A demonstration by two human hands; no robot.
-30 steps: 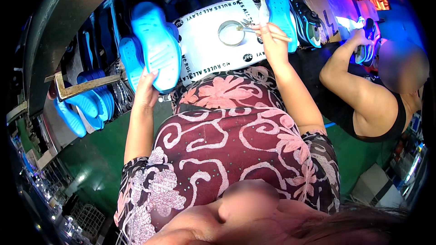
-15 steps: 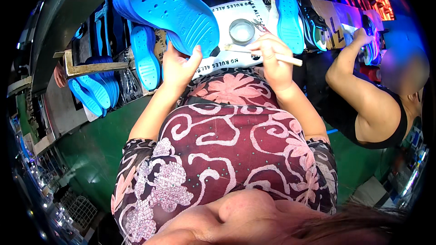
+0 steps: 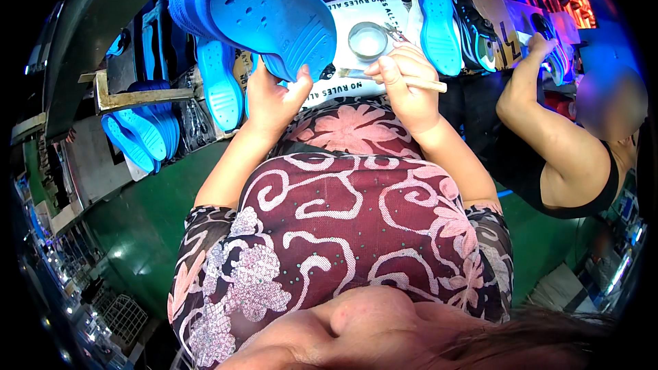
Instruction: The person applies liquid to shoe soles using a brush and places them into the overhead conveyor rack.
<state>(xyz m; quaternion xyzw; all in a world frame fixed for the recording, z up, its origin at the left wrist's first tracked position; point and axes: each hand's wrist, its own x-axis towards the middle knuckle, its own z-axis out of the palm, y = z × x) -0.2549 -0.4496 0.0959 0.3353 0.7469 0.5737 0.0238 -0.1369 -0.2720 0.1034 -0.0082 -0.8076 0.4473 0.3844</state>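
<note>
My left hand (image 3: 279, 97) grips the lower end of a blue shoe sole (image 3: 274, 10), a foam piece with small holes and ridges, held up above the bench. Layered blue edges show along its upper left. My right hand (image 3: 410, 89) is closed around a thin brush (image 3: 428, 85) with a pale handle. The brush tip points left toward the sole's lower edge; whether it touches cannot be made out. Just beyond my right hand stands a small round bowl (image 3: 368, 41) with whitish contents, on white printed paper (image 3: 343, 12).
More blue soles lie on the bench: one left (image 3: 219, 85), one right (image 3: 440, 27), and a stack (image 3: 147, 127) farther left. Dark shoe uppers (image 3: 476, 31) sit at right, where a co-worker's arm (image 3: 528, 75) reaches in. A metal bracket (image 3: 144, 99) juts out at left.
The held sole has shifted slightly to the right and tilted. My right hand and the brush have moved a little left and down. The co-worker's hand has moved slightly up and left.
</note>
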